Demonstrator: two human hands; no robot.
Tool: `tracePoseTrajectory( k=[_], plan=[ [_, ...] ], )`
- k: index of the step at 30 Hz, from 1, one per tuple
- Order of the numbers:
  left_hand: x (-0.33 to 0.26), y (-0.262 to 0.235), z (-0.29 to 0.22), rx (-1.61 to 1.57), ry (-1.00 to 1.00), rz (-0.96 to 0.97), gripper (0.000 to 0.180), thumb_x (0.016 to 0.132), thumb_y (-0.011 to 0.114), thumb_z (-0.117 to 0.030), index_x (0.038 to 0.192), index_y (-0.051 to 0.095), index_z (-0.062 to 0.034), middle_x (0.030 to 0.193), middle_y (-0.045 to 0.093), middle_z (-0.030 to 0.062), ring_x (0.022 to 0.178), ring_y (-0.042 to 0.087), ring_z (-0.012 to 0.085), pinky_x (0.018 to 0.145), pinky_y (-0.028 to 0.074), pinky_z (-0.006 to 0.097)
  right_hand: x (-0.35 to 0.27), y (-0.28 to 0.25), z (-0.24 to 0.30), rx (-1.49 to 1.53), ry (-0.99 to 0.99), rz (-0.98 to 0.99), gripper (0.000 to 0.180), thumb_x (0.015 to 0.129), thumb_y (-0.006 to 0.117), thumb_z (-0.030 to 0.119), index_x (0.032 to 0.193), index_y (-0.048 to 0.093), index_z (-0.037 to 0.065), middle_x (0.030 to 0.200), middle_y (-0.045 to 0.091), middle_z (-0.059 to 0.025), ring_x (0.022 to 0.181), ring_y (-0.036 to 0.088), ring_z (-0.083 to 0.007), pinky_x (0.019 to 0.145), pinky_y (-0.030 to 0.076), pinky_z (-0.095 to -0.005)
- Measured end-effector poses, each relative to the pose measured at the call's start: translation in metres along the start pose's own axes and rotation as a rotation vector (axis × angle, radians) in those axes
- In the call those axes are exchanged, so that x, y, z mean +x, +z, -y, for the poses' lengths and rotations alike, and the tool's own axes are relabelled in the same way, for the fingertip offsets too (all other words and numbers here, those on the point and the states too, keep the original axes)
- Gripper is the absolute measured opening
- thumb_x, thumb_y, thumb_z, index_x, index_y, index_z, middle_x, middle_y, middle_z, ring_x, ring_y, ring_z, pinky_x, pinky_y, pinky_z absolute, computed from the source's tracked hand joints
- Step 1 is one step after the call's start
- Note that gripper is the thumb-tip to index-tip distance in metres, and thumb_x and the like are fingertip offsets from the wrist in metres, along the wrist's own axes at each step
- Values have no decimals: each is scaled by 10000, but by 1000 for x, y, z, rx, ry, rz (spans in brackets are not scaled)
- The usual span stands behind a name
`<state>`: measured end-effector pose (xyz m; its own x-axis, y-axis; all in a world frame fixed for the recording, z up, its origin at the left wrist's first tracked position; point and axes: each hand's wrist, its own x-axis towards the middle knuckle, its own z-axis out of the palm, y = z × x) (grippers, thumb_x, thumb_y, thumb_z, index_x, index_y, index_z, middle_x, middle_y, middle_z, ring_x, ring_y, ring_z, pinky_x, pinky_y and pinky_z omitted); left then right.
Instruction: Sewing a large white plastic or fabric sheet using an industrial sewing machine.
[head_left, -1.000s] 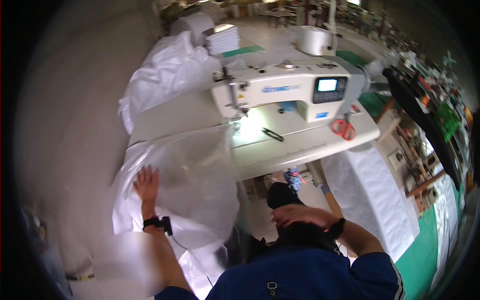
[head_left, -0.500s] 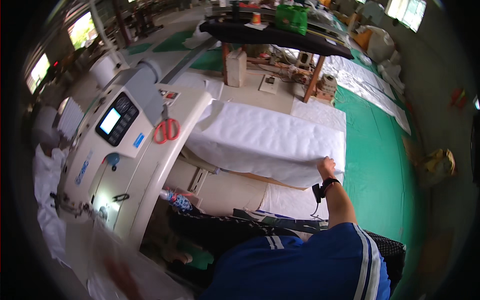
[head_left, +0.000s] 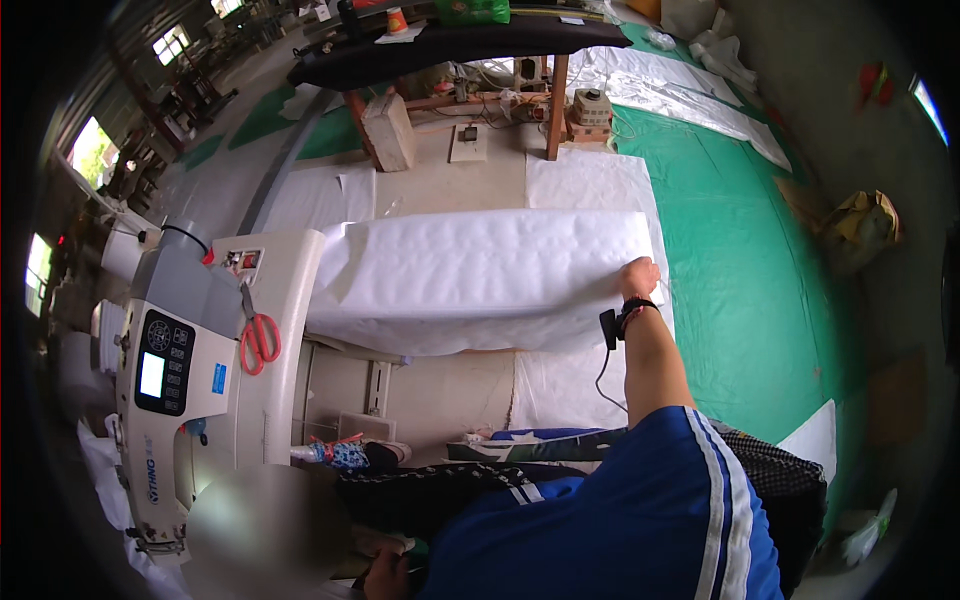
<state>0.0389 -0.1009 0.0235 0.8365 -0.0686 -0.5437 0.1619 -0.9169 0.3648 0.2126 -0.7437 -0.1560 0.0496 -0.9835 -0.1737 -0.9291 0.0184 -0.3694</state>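
Head view: the right hand (head_left: 638, 277), fingers curled, held the white sheet (head_left: 480, 260) by its right edge; uneven pulling could crease it. The left hand (head_left: 386, 576) I could not judge.

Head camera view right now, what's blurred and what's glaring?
Head view, lower left: a round grey patch is badly blurred; head view, left: the screen on the sewing machine and a window glare white; head view, centre right: the right hand looks fairly sharp.

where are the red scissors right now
In the head view, the red-handled scissors are left of centre, on the white sewing table, just right of the sewing machine.
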Motion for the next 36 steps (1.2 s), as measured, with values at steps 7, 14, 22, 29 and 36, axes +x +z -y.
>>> tracePoseTrajectory(
  k=[7,14,22,29,36],
  plan=[
    [6,17,6,6,84,-75,279,885,507,-270,1093,550,-89,989,594,202,893,563,388,738,454,419,8,-14,-6,-27,-148,84,222,795,544,122,951,643,0,985,648,-169,902,639,-289,761,512,-389],
    [1,-10,0,16,-120,46,318,888,508,-254,1131,554,-54,1009,618,169,940,588,328,803,449,370,-154,-15,62,384,-1231,874,245,746,657,244,882,651,41,748,619,-99,743,585,-200,671,463,-315],
    [29,-37,15,-120,70,-256,509,793,635,-196,1215,471,38,1021,622,183,916,621,289,807,483,343,-164,74,93,331,-522,398,694,709,669,238,1250,354,-60,916,589,-202,914,556,-303,793,435,-396],
    [133,-36,-40,-1036,251,-149,410,881,525,-205,1218,456,19,1040,575,130,946,573,234,773,482,311,-463,-26,14,525,-1935,1305,197,733,594,200,832,583,30,786,601,-173,749,610,-311,672,487,-394],
    [161,-52,2,-1594,103,-119,352,815,588,-143,1115,531,31,968,596,144,856,595,270,761,478,346,-289,-170,49,692,-1602,279,440,698,670,12,1115,528,0,1109,558,-191,989,543,-363,815,458,-375]
  ],
)
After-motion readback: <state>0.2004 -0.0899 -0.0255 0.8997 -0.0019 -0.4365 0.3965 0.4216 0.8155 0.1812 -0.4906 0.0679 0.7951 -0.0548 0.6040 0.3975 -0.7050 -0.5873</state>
